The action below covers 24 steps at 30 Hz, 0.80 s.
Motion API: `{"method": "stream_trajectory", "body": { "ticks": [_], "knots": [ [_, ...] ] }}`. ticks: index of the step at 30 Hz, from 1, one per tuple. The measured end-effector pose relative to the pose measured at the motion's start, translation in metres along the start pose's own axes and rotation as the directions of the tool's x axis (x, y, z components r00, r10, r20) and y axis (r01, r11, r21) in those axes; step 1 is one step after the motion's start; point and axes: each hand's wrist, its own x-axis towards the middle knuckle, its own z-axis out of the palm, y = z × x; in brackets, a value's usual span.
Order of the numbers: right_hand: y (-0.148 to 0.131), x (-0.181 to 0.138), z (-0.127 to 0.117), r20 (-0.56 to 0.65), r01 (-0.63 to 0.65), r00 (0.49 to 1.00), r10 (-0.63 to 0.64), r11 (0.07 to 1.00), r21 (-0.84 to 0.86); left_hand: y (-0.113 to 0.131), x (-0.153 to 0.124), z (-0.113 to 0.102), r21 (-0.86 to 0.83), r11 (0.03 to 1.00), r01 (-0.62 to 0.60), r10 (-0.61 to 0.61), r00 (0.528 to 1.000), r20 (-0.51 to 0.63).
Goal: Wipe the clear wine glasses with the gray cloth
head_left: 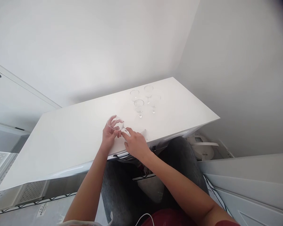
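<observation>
A clear stemmed glass lies tilted on its side between my hands, just over the front part of the white table. My left hand is closed around its bowl, the thumb underneath and the fingers behind. At the stem end, my right hand has its fingers on the glass; the foot is mostly hidden by them. A small pale greyish thing shows just beyond the right knuckles, too faint to name. Several more clear stemmed glasses stand upright in a group farther back, including a near one.
White walls rise behind and to the right of the table. Below its right end sits a round white appliance. A white panelled surface is at my right, and perforated white baskets are under the left side.
</observation>
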Motion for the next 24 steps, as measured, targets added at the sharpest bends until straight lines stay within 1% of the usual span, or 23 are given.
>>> {"method": "stream_trajectory", "body": {
  "ticks": [2, 5, 8, 12, 16, 20, 24],
  "knots": [
    [-0.005, 0.002, -0.003, 0.064, -0.017, 0.998, 0.021, 0.997, -0.076, -0.001, -0.001, 0.0, 0.026, 1.0, 0.016, -0.016, 1.0, 0.017],
    [-0.007, 0.001, -0.005, 0.152, -0.031, 0.987, 0.053, 0.989, -0.143, -0.002, -0.002, 0.0, 0.06, 0.997, 0.041, -0.043, 0.999, 0.029],
    [-0.004, -0.002, -0.008, 0.229, -0.028, 0.971, 0.07, 0.983, -0.182, -0.001, -0.001, 0.001, 0.074, 0.995, 0.061, -0.064, 0.997, 0.039],
    [0.003, -0.007, -0.013, 0.301, -0.031, 0.95, 0.088, 0.981, -0.19, -0.002, 0.001, 0.001, 0.062, 0.996, 0.07, -0.074, 0.996, 0.056],
    [0.016, -0.012, -0.021, 0.3, -0.077, 0.944, 0.135, 0.977, -0.197, -0.002, 0.003, 0.002, 0.045, 0.994, 0.104, -0.108, 0.99, 0.096],
    [0.035, -0.018, -0.034, 0.312, -0.176, 0.92, 0.236, 0.962, -0.21, 0.0, 0.004, 0.004, 0.096, 0.988, 0.117, -0.124, 0.99, 0.068],
    [0.06, -0.035, -0.046, 0.298, -0.247, 0.904, 0.307, 0.943, -0.223, 0.004, 0.004, 0.005, 0.187, 0.972, 0.145, -0.154, 0.987, 0.036]
  ]
}}
